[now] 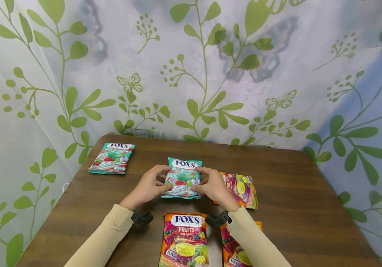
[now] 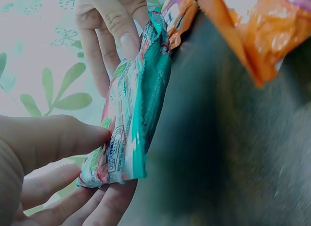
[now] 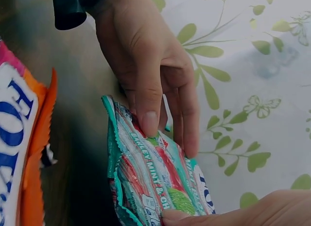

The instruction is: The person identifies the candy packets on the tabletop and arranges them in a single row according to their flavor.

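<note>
A teal Fox's Mint Blossom candy bag is held between both hands over the middle of the table. My left hand grips its left side, thumb on the printed front and fingers behind, as the left wrist view shows. On the opposite side my right hand pinches the bag the same way, thumb on the front. The bag's lower sealed edge faces me, its Fox's logo toward the far side. Just right of my right hand lies an orange and pink Fox's Fruits bag, partly covered by that hand.
Another teal Mint Blossom bag lies at the table's back left. Nearest me is a Fox's Fruits bag, with a second one partly under my right forearm. A leaf-patterned curtain hangs behind the brown wooden table.
</note>
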Tool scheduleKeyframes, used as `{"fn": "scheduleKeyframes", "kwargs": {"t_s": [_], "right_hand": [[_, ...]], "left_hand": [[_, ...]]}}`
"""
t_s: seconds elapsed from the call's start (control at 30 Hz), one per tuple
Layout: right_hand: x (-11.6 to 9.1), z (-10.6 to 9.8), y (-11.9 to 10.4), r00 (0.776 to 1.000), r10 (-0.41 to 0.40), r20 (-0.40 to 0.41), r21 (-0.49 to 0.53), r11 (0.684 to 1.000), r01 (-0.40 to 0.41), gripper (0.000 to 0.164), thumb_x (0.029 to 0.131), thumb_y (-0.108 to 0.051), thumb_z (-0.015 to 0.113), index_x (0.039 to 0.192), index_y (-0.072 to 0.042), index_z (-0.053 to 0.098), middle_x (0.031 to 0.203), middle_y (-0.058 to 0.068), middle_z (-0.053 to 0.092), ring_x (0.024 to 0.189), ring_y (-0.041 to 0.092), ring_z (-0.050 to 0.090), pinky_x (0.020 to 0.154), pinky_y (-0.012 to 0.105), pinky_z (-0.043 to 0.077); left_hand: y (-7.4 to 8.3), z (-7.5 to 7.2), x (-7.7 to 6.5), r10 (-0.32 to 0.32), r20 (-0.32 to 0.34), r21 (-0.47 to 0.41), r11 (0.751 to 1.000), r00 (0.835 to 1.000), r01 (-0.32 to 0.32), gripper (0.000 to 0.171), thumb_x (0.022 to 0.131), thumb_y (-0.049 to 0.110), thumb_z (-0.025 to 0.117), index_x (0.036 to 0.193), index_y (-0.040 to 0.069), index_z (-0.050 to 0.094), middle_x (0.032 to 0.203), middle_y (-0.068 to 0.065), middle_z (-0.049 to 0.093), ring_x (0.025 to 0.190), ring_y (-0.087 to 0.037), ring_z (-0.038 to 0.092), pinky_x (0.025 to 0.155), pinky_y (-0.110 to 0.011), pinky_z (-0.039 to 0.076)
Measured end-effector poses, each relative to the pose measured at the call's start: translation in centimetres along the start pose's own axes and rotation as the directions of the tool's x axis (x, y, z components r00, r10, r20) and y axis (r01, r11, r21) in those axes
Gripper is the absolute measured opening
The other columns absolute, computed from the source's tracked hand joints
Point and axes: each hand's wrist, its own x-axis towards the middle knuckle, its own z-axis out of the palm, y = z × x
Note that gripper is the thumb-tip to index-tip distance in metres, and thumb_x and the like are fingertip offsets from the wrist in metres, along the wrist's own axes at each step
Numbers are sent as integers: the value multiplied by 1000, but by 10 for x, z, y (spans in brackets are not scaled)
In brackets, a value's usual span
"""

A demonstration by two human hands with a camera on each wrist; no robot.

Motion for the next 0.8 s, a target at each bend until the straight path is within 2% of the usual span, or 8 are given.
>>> {"fn": "scheduleKeyframes", "kwargs": {"t_s": [0.27, 0.47, 0.63, 0.8], "right_hand": [[18, 13, -9, 999, -45, -11, 30, 999, 46, 70, 88, -6, 93, 152, -7, 65, 109, 14, 74, 70, 19, 71, 63, 40, 62], [33, 25, -25, 998, -62, 21, 99, 993, 60, 71, 88, -3, 92, 153, -5, 63, 109, 19, 75, 70, 22, 72, 72, 53, 65], [46, 33, -32, 996, -85, 36, 110, 991, 80, 72, 88, -3, 92, 153, -3, 62, 111, 20, 75, 70, 21, 72, 75, 54, 65], [56, 37, -30, 995, -82, 51, 121, 990, 75, 72, 89, -1, 90, 155, -3, 60, 113, 23, 74, 73, 22, 73, 78, 55, 65]], "left_hand": [[-5, -18, -1, 24, -51, 44, 999, 998, -22, 57, 99, 0, 80, 151, -3, 58, 146, -20, 60, 120, -37, 65, 92, -44, 62], [-9, -40, -4, 18, -80, 81, 997, 997, -11, 56, 99, 0, 79, 151, -3, 59, 148, -21, 59, 121, -39, 64, 95, -51, 61], [-12, -54, 0, 13, -71, 109, 994, 997, -5, 56, 100, 0, 78, 151, -4, 57, 149, -22, 58, 122, -39, 63, 97, -54, 60], [-15, -61, 8, 15, -38, 135, 991, 999, -10, 55, 101, -1, 77, 151, -7, 56, 150, -25, 55, 122, -42, 63, 97, -54, 59]]}}
